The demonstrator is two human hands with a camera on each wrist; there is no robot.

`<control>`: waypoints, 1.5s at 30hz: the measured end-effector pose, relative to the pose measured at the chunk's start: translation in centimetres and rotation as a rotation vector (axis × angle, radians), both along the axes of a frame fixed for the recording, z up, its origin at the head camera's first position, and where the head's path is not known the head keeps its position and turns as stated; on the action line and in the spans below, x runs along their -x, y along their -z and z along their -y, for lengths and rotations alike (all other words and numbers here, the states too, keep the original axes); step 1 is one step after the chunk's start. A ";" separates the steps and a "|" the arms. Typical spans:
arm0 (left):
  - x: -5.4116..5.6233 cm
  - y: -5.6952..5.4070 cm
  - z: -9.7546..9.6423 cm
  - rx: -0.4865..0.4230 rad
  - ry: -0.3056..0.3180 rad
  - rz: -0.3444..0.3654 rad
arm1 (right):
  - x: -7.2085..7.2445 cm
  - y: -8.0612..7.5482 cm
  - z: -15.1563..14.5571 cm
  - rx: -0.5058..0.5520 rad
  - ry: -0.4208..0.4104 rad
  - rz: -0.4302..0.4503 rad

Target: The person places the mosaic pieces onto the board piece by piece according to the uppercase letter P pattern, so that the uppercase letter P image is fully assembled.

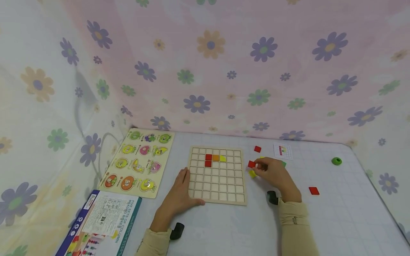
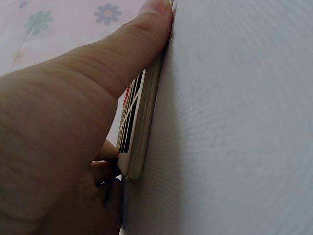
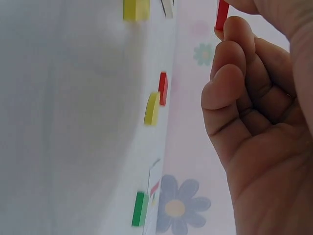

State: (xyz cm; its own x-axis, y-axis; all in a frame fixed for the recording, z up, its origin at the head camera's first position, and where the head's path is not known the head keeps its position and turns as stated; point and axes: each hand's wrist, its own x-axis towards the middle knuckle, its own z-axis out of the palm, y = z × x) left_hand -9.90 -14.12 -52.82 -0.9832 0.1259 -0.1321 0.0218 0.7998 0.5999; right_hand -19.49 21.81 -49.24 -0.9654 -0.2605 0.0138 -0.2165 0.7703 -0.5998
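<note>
A square wooden grid board [image 1: 225,177] lies on the table. Two red tiles [image 1: 208,163], an orange tile [image 1: 216,158] and a yellow tile [image 1: 222,158] sit in its upper left cells. My left hand [image 1: 179,195] rests around the board's near left corner, thumb at the front edge and fairly straight fingers along the left side. To the right of the board, my right hand [image 1: 272,173] pinches a red square tile [image 1: 251,164] between thumb and fingertips, above the table. Just below that tile is a loose yellow tile [image 1: 252,174].
Around the right hand lie another red tile [image 1: 257,149], a green tile [image 3: 140,209] and a pattern card [image 1: 283,152]. Further right are a red tile [image 1: 314,191] and a green bead [image 1: 336,161]. A fruit puzzle board [image 1: 143,181] and a box [image 1: 105,213] occupy the left.
</note>
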 end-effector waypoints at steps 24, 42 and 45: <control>0.0 -0.2 0.1 0.018 0.004 0.007 | 0.2 -0.5 7.3 0.080 -0.202 -0.063; 0.1 -0.5 -0.1 -0.002 -0.003 0.009 | 0.0 -0.8 12.7 0.070 -0.275 -0.048; 0.1 -0.5 -0.1 -0.006 -0.002 0.016 | -0.1 -0.9 13.2 0.077 -0.271 -0.031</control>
